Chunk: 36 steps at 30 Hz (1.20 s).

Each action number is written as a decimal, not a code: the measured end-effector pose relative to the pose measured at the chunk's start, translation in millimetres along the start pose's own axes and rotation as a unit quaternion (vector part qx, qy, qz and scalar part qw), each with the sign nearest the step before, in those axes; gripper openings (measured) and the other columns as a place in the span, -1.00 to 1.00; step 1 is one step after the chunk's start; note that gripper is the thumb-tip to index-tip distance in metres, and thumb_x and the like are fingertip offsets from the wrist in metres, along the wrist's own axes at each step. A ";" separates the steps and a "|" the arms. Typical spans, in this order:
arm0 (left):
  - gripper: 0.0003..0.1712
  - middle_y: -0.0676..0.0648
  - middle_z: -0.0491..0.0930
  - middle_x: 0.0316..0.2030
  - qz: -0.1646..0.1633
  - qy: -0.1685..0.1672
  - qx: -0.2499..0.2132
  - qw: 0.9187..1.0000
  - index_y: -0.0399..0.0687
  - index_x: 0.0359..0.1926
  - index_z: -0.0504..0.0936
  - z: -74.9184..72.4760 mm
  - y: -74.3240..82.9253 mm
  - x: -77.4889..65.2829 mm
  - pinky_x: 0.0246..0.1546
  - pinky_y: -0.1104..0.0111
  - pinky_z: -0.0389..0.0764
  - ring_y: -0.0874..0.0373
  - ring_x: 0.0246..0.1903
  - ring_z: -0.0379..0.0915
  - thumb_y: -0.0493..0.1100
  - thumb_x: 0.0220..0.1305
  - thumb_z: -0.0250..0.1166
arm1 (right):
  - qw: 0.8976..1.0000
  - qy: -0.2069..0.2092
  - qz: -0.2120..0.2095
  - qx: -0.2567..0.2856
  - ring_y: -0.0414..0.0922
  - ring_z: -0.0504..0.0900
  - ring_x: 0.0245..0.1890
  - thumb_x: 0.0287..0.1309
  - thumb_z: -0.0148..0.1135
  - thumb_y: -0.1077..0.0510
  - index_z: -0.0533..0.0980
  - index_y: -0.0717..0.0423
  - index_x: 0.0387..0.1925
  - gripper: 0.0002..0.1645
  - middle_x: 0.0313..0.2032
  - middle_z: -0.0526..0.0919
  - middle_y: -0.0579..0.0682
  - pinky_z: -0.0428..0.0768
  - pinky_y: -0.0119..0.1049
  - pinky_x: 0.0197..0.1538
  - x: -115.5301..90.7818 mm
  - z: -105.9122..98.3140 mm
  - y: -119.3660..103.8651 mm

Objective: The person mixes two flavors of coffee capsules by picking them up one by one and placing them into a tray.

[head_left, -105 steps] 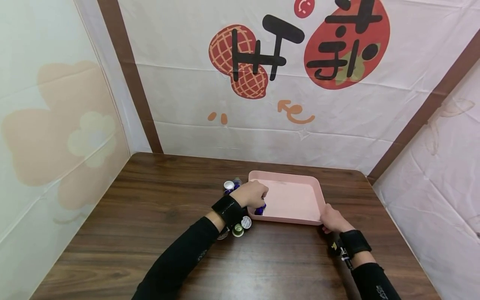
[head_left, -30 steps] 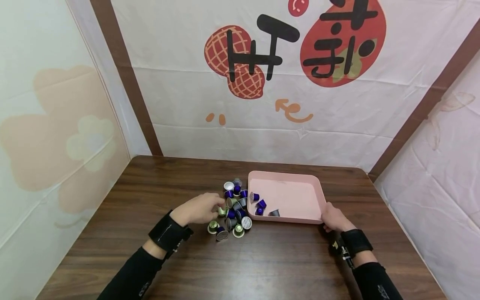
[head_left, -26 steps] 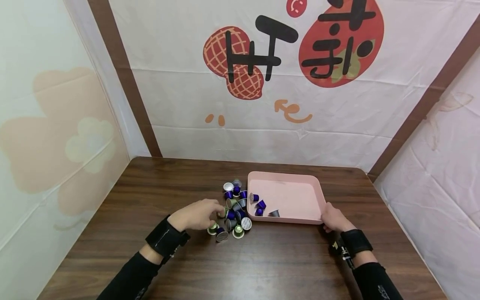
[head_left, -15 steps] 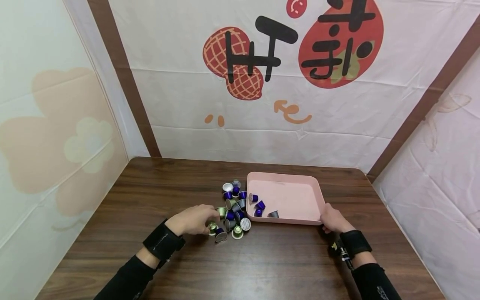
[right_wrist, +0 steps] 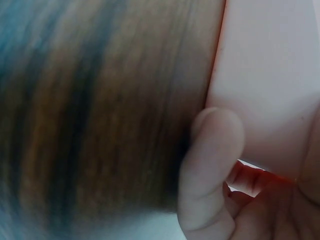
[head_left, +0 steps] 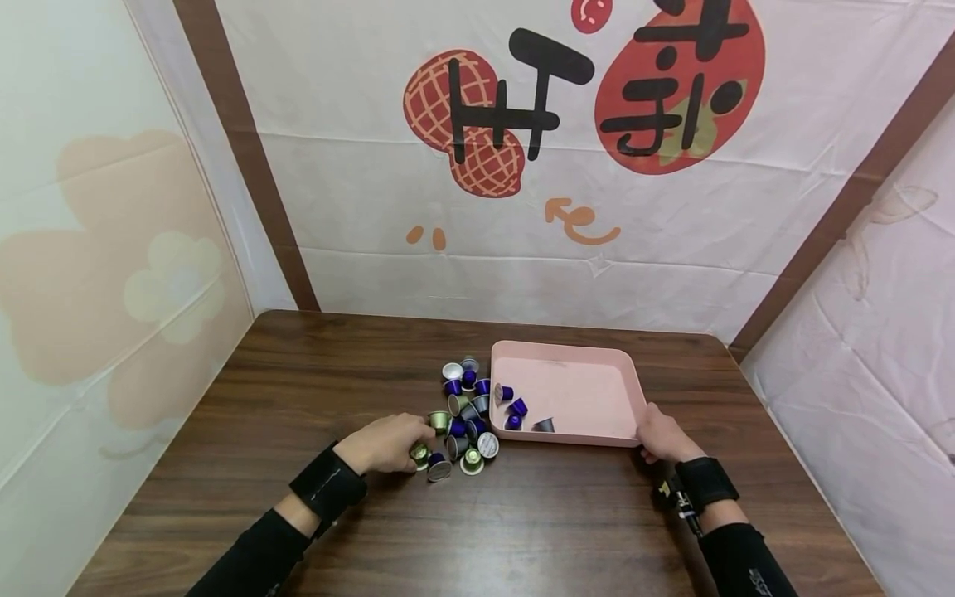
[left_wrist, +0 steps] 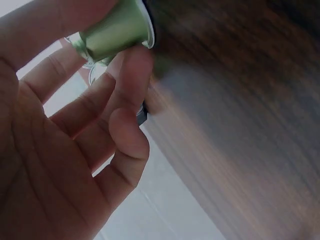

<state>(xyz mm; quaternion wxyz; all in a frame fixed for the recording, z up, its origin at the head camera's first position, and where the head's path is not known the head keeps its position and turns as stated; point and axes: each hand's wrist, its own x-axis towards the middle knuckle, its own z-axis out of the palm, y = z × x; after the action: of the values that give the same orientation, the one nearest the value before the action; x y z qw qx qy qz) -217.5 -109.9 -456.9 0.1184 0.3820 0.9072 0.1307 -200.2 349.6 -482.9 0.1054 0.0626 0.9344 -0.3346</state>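
My left hand (head_left: 390,444) is at the near left of a cluster of coffee capsules, and its thumb and fingers pinch a green coffee capsule (left_wrist: 117,32). In the head view that green capsule (head_left: 419,454) shows just past the fingertips. My right hand (head_left: 666,434) grips the near right corner of a shallow pink tray (head_left: 589,437); in the right wrist view the thumb (right_wrist: 217,137) lies against the tray's wall. Inside the tray, towards its left, are blue capsules (head_left: 518,407) and a grey capsule (head_left: 544,425).
Between the left hand and the tray lie several blue, green and grey capsules, among them a white-lidded capsule (head_left: 488,445) and another green capsule (head_left: 472,461). All stands on a brown wooden table (head_left: 522,522), with a printed white cloth (head_left: 358,207) hanging behind.
My left hand has come back from over the tray's left side to the capsules, then slid slightly nearer along them to the green one. The right hand stays at the tray's corner.
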 end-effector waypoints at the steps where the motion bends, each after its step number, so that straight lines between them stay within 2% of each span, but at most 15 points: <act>1: -0.70 0.13 0.48 -0.36 0.002 0.004 0.005 1.000 0.09 -0.36 0.60 0.8 -0.8 0.3 -0.37 0.31 0.45 0.25 -0.40 0.38 -0.31 -0.13 0.47 | 1.000 0.000 0.001 0.000 -0.06 0.49 -0.68 0.10 -0.23 0.36 0.17 0.45 -0.07 -0.67 -0.51 0.42 0.19 0.55 -0.22 -0.63 -0.1 0.3 0.1; 6: -0.77 0.12 0.51 -0.33 0.001 0.020 0.012 1.000 0.06 -0.34 0.59 -0.5 -3.0 -0.2 -0.33 0.30 0.47 0.24 -0.36 0.42 -0.26 -0.05 0.44 | 1.000 -0.002 0.001 0.002 -0.05 0.49 -0.67 0.10 -0.22 0.37 0.16 0.45 -0.07 -0.67 -0.51 0.42 0.19 0.55 -0.21 -0.62 0.1 0.3 0.3; 11: -0.80 0.12 0.49 -0.35 -0.036 0.029 -0.020 0.999 0.03 -0.29 0.60 -6.4 -3.9 -1.4 -0.35 0.29 0.45 0.23 -0.40 0.37 -0.25 0.02 0.39 | 1.000 -0.003 0.007 0.003 -0.04 0.49 -0.66 0.10 -0.20 0.37 0.16 0.45 -0.07 -0.67 -0.50 0.42 0.19 0.55 -0.21 -0.61 -0.1 -0.4 -0.9; 18: -0.81 0.10 0.47 -0.41 -0.076 0.039 -0.062 0.994 0.02 -0.31 0.56 -15.0 0.5 -0.7 -0.43 0.30 0.40 0.21 -0.47 0.34 -0.28 0.03 0.35 | 1.000 -0.009 0.013 0.003 -0.04 0.50 -0.66 0.13 -0.21 0.36 0.17 0.43 -0.07 -0.69 -0.50 0.42 0.19 0.55 -0.21 -0.60 -1.5 2.1 1.7; 21: -0.74 0.04 0.52 -0.30 -0.085 0.040 -0.060 0.994 -0.07 -0.15 0.59 -20.0 3.3 3.6 -0.37 0.29 0.43 0.20 -0.40 0.36 -0.25 0.09 0.33 | 1.000 -0.005 0.006 0.003 -0.05 0.50 -0.67 0.13 -0.21 0.36 0.18 0.42 -0.10 -0.72 -0.51 0.42 0.18 0.55 -0.21 -0.61 -1.1 2.7 2.6; 25: -0.64 -0.02 0.52 -0.20 -0.073 0.044 -0.047 0.995 -0.14 -0.02 0.58 -28.1 8.2 12.4 -0.30 0.27 0.43 0.19 -0.34 0.36 -0.23 0.12 0.32 | 1.000 -0.004 0.005 0.002 -0.06 0.50 -0.67 0.13 -0.21 0.35 0.18 0.40 -0.11 -0.73 -0.50 0.42 0.18 0.55 -0.22 -0.62 0.0 1.7 1.8; 29: -0.83 0.05 0.46 -0.34 -0.056 0.053 -0.057 0.995 -0.03 -0.21 0.59 -35.8 14.7 23.5 -0.44 0.32 0.39 0.20 -0.45 0.35 -0.23 0.13 0.30 | 1.000 -0.004 0.005 0.003 -0.05 0.50 -0.67 0.13 -0.21 0.35 0.17 0.42 -0.09 -0.71 -0.49 0.42 0.19 0.55 -0.21 -0.62 -0.6 0.1 -0.4; 36: -0.88 0.08 0.48 -0.39 -0.037 0.055 -0.061 0.996 -0.03 -0.22 0.61 -43.4 25.5 41.3 -0.54 0.41 0.36 0.28 -0.57 0.32 -0.20 0.19 0.25 | 1.000 -0.001 -0.002 -0.001 -0.06 0.49 -0.68 0.12 -0.21 0.36 0.17 0.42 -0.11 -0.73 -0.52 0.41 0.18 0.55 -0.22 -0.63 -1.7 -0.1 -1.4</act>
<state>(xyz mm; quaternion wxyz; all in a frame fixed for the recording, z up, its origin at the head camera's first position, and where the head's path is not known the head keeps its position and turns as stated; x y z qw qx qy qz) -242.4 -69.2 -412.5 0.0963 0.3328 0.9160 0.2024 -198.9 348.5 -481.5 0.1059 0.0602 0.9346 -0.3342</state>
